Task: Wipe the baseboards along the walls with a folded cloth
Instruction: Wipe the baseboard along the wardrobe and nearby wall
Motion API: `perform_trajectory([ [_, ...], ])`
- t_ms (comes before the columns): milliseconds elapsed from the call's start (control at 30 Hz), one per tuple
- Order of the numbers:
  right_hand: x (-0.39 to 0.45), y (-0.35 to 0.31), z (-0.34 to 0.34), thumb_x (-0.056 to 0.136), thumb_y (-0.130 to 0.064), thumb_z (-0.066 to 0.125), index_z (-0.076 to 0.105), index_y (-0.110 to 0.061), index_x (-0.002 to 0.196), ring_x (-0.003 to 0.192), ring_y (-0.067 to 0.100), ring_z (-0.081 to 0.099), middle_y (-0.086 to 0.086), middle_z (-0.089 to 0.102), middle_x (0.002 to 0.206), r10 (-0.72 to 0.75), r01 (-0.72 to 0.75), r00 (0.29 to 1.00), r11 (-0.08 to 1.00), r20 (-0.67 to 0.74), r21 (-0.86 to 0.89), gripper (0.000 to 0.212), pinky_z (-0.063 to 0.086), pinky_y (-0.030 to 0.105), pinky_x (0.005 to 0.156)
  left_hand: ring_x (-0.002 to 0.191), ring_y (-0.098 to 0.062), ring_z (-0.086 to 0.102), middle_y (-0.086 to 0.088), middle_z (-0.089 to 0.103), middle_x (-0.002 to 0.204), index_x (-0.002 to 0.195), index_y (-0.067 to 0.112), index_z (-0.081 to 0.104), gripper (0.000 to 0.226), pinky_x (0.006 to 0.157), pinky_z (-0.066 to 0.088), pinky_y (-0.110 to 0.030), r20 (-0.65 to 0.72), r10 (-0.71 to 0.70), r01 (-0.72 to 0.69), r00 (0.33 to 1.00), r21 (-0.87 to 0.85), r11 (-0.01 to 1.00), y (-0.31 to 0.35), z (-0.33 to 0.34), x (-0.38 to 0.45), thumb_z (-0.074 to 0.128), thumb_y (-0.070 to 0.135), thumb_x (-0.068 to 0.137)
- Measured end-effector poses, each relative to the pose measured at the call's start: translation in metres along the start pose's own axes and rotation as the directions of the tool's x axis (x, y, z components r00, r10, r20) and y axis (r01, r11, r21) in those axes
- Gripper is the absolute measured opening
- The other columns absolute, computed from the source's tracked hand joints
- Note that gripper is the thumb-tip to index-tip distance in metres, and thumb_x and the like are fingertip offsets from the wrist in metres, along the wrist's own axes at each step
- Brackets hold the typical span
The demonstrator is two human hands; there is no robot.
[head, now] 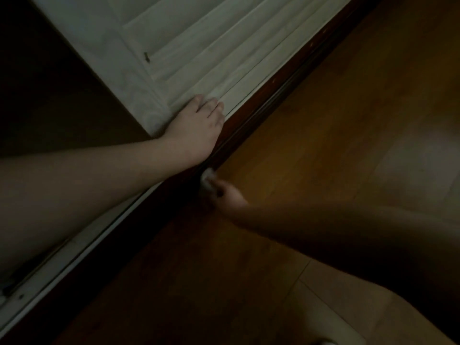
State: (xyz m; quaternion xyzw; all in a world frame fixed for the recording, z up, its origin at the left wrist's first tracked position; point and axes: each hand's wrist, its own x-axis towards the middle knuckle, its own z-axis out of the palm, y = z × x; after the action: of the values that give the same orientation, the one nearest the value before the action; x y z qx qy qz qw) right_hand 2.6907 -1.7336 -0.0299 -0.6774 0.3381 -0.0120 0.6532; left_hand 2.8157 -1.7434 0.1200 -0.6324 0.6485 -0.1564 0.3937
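Observation:
A dark reddish-brown baseboard [251, 120] runs diagonally from the upper right to the lower left, between a white panelled door and the wooden floor. My right hand [227, 196] is low against the baseboard, shut on a small pale folded cloth [207, 179] that touches the dark strip. The hand and cloth are blurred. My left hand [199, 125] rests flat on the bottom edge of the white door, fingers spread, holding nothing.
The white panelled door [189, 53] with a small dark mark fills the upper middle. A white rail or track [62, 260] runs along the lower left. Brown wooden floor [336, 125] lies to the right. The scene is dim.

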Motion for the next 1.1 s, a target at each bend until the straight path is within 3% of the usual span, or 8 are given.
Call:
perform_trajectory([
  [67,-0.022,0.000,0.028,0.100,-0.007,0.052,0.044,-0.008,0.145,0.120,0.019,0.051,0.016,0.049,0.143,0.009,-0.018,0.985,0.999,0.173,0.048,0.046,0.041,0.005,0.084,0.151,-0.033,0.005,-0.019,0.003,0.164,0.155,0.003,0.008,0.057,0.122,0.009,-0.050,0.014,0.000,0.000,1.000,-0.003,1.000,0.003,-0.003,0.011,0.020,0.028,0.105],
  [133,-0.033,0.002,0.033,0.100,-0.011,0.053,0.043,-0.013,0.147,0.115,0.014,0.051,0.012,0.050,0.142,0.046,-0.050,0.979,0.999,0.197,0.016,0.048,0.039,0.005,0.078,0.151,-0.032,0.005,-0.019,0.003,0.164,0.156,0.004,0.007,0.058,0.122,0.008,-0.049,0.024,0.016,-0.015,1.000,-0.018,1.000,0.007,-0.004,0.020,0.020,0.028,0.105],
  [300,-0.032,0.008,-0.054,0.098,-0.004,0.054,0.041,-0.013,0.148,0.106,0.013,0.053,0.013,0.055,0.139,0.053,-0.057,0.995,0.997,-0.089,-0.048,0.052,0.041,0.000,0.072,0.151,-0.031,0.008,-0.017,0.009,0.164,0.156,0.006,0.010,0.058,0.121,0.007,-0.048,-0.053,0.021,-0.024,0.998,-0.054,0.998,0.021,0.008,0.045,0.019,0.027,0.103],
  [433,-0.024,0.029,-0.141,0.098,-0.016,0.057,0.043,-0.026,0.147,0.120,0.022,0.056,0.008,0.052,0.142,0.097,-0.103,0.938,0.995,-0.333,-0.001,0.051,0.050,0.031,0.099,0.151,-0.030,0.005,-0.016,0.006,0.164,0.157,0.006,0.005,0.063,0.121,0.001,-0.048,-0.044,-0.019,0.016,0.999,-0.064,0.998,0.028,0.024,0.060,0.021,0.036,0.103],
  [500,-0.021,0.046,-0.174,0.098,-0.023,0.058,0.042,-0.031,0.147,0.124,0.024,0.054,0.005,0.047,0.146,0.088,-0.122,0.891,0.991,-0.446,-0.047,0.052,0.048,0.040,0.104,0.152,-0.030,0.001,-0.016,0.002,0.165,0.156,0.006,0.002,0.067,0.121,-0.004,-0.047,-0.056,-0.022,0.020,0.998,-0.048,0.999,0.030,0.031,0.067,0.022,0.041,0.103],
  [700,-0.013,0.094,-0.233,0.100,-0.039,0.050,0.033,-0.032,0.150,0.143,0.020,0.031,-0.001,0.028,0.158,-0.116,-0.119,0.785,0.936,-0.609,-0.332,0.053,0.025,0.029,0.110,0.152,-0.031,-0.001,-0.018,-0.001,0.164,0.156,0.004,0.001,0.066,0.121,-0.005,-0.047,-0.131,0.013,-0.010,0.991,0.022,1.000,0.030,0.036,0.098,0.014,0.040,0.102],
  [833,-0.028,0.122,-0.244,0.101,-0.041,0.045,0.021,-0.041,0.152,0.147,0.016,0.021,-0.013,0.013,0.161,-0.214,-0.084,0.800,0.885,-0.560,-0.458,0.056,0.023,0.033,0.112,0.152,-0.031,-0.003,-0.019,-0.004,0.164,0.154,0.002,-0.003,0.065,0.122,-0.003,-0.046,-0.106,0.039,-0.036,0.994,0.035,0.999,0.037,0.033,0.121,0.008,0.039,0.103],
  [1100,-0.043,0.140,-0.232,0.097,-0.046,0.047,0.012,-0.057,0.148,0.141,-0.001,0.017,-0.022,0.012,0.161,-0.243,-0.076,0.737,0.897,-0.630,-0.435,0.063,0.026,0.030,0.108,0.152,-0.030,0.003,-0.020,0.004,0.163,0.153,-0.003,0.003,0.067,0.123,0.001,-0.047,-0.039,0.043,-0.041,0.998,0.041,0.998,0.036,0.010,0.154,0.011,0.042,0.105],
])
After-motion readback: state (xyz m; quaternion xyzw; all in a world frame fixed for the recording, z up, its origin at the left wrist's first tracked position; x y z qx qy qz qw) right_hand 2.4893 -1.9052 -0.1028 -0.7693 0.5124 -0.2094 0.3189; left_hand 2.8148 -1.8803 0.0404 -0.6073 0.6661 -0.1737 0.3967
